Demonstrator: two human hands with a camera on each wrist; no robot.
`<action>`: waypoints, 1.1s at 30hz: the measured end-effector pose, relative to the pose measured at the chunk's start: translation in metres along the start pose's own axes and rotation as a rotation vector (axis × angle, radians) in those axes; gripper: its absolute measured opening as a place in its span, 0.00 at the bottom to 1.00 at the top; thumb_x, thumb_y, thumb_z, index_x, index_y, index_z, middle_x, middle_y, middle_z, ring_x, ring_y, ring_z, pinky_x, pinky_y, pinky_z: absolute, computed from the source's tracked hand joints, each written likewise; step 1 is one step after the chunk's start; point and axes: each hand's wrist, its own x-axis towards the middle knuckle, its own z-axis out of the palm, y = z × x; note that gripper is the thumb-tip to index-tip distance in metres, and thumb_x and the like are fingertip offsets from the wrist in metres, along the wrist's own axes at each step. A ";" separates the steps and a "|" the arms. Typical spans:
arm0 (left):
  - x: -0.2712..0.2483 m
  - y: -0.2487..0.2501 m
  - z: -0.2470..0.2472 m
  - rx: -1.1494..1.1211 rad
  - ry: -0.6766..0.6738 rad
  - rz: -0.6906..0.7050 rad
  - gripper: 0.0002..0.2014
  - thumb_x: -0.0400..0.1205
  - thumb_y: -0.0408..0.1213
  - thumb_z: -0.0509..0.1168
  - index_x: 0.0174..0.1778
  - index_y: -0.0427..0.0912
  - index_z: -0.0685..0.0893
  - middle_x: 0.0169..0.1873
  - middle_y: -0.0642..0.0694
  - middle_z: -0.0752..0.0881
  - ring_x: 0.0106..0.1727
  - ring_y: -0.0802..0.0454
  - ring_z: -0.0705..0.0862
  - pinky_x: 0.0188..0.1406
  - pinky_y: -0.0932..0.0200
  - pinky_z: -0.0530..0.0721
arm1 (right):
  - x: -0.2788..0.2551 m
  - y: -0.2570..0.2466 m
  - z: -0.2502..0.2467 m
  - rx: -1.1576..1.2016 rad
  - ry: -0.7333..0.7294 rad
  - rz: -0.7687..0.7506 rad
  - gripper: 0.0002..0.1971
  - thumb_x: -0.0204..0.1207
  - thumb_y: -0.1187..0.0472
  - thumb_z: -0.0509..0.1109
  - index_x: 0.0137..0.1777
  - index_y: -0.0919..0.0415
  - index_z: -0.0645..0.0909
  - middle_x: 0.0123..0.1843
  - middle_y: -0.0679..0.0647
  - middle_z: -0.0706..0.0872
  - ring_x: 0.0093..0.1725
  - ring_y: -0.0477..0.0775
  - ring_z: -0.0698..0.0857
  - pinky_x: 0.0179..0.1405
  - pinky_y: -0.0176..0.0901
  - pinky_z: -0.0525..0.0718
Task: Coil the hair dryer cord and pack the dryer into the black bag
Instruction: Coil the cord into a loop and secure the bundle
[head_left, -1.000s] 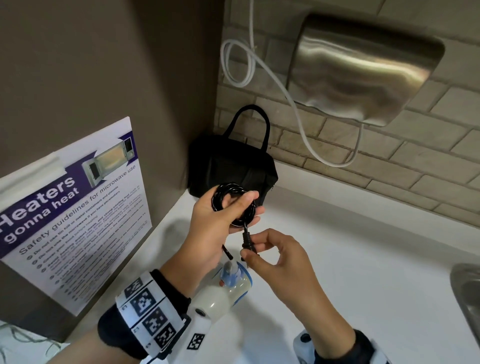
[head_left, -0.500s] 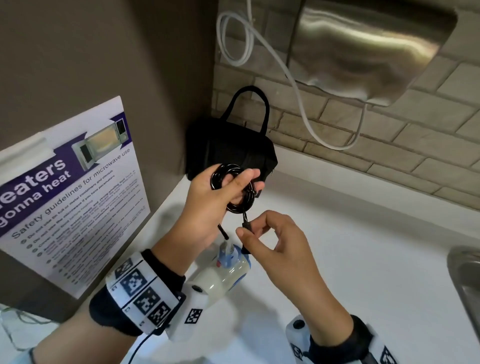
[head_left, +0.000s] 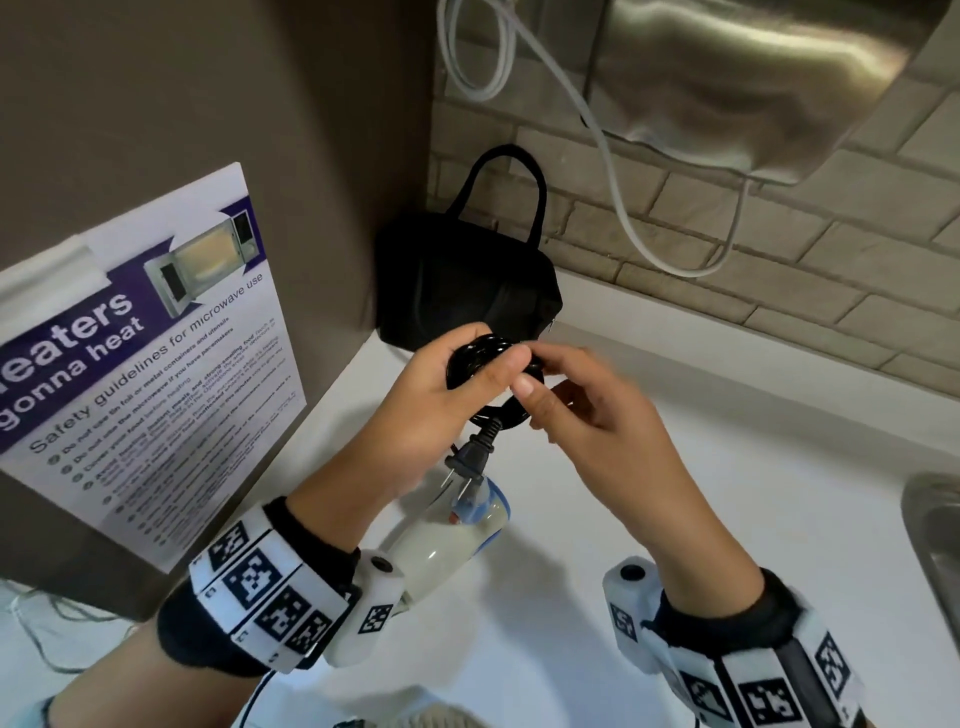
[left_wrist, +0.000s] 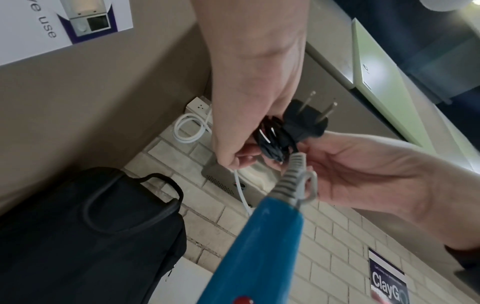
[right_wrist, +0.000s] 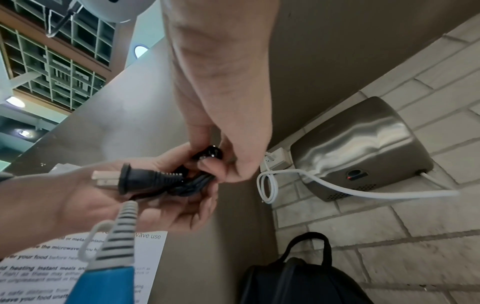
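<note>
On the white counter by the brick wall, our left hand squeezes the coiled cord, our right hand pinches its loops, the dryer dangles below, and next we likely tuck everything into the black bag.

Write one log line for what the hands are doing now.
left hand: holds cord coil | right hand: pinches coil | plug: dangling | black bag: on counter

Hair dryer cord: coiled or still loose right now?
Coiled. The cord sits in tight black loops gripped by the left hand; only the plug dangles free below it.
</note>
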 end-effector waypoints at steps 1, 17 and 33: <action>-0.001 0.000 0.000 0.004 -0.005 0.001 0.12 0.78 0.49 0.67 0.32 0.49 0.78 0.29 0.51 0.73 0.33 0.58 0.73 0.39 0.61 0.75 | 0.001 0.000 0.000 0.004 -0.006 -0.002 0.09 0.79 0.56 0.70 0.58 0.48 0.84 0.47 0.44 0.86 0.35 0.42 0.82 0.37 0.29 0.78; -0.026 -0.062 -0.039 0.052 -0.209 -0.206 0.23 0.69 0.60 0.73 0.56 0.55 0.84 0.56 0.50 0.89 0.59 0.52 0.86 0.52 0.58 0.84 | -0.001 0.010 -0.016 0.184 0.228 0.097 0.08 0.79 0.59 0.70 0.52 0.63 0.84 0.51 0.70 0.82 0.31 0.46 0.86 0.36 0.35 0.83; -0.006 -0.104 0.015 0.268 -0.093 -0.478 0.17 0.79 0.41 0.70 0.60 0.37 0.77 0.54 0.37 0.85 0.48 0.45 0.90 0.37 0.48 0.91 | -0.012 0.094 -0.019 0.377 0.360 0.470 0.08 0.82 0.64 0.66 0.52 0.71 0.76 0.45 0.59 0.85 0.43 0.55 0.93 0.52 0.44 0.87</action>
